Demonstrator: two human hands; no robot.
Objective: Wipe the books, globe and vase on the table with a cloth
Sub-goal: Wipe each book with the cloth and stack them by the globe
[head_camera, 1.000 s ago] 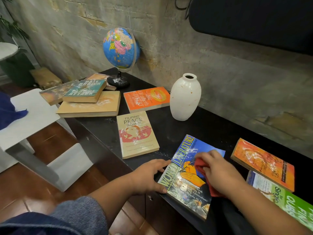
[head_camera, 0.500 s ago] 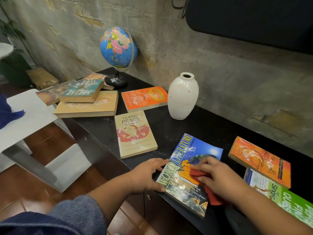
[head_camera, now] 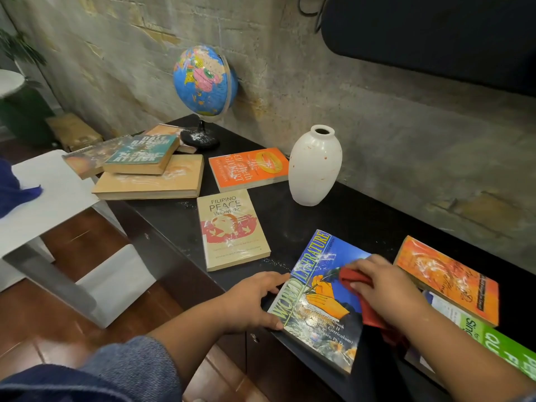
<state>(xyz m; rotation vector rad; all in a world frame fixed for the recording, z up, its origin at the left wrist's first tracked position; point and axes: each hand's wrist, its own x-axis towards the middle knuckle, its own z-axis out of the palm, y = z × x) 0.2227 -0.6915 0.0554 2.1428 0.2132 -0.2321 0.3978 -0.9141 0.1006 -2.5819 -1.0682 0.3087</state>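
Note:
A blue "World Literature" book (head_camera: 319,288) lies at the front edge of the black table (head_camera: 362,219). My right hand (head_camera: 385,288) presses a red cloth (head_camera: 352,278) onto its cover, fingers curled over the cloth. My left hand (head_camera: 252,300) holds the book's left edge steady. A white vase (head_camera: 314,166) stands behind it, with a blue globe (head_camera: 204,79) on a black stand at the back left. Other dusty books lie around: "Filipino Peace Women" (head_camera: 232,227), an orange book (head_camera: 249,168), and a stack (head_camera: 148,172) at the left end.
An orange book (head_camera: 446,278) and a green-and-white book (head_camera: 493,338) lie right of my right hand. A white bench (head_camera: 43,198) with a blue cloth (head_camera: 14,187) stands left of the table over a wooden floor. A rough wall runs close behind the table.
My right hand slid the red cloth down the cover toward me, then back up toward the book's far right part. My left hand stayed on the book's edge.

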